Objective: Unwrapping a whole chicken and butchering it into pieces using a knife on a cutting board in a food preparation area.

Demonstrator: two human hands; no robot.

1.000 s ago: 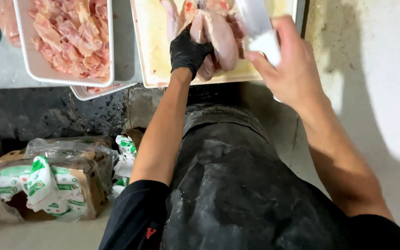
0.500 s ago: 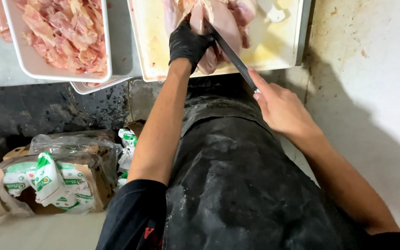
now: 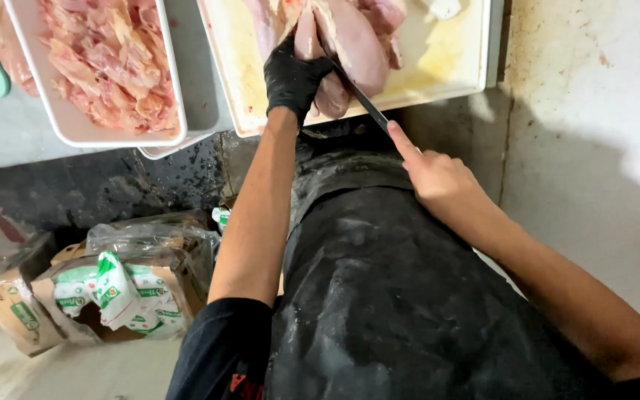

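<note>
On the pale plastic cutting board, the black-gloved left hand clamps the soft, slippery pink raw chicken near its thick end, while the bare right hand grips a dark-bladed knife, forefinger extended.

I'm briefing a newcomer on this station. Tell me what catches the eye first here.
The pale raw chicken on the cutting board at top centre stands out, gripped by the black-gloved left hand while the bare right hand runs a knife into it. To the left, a white tray is piled with pink cut meat.
</note>
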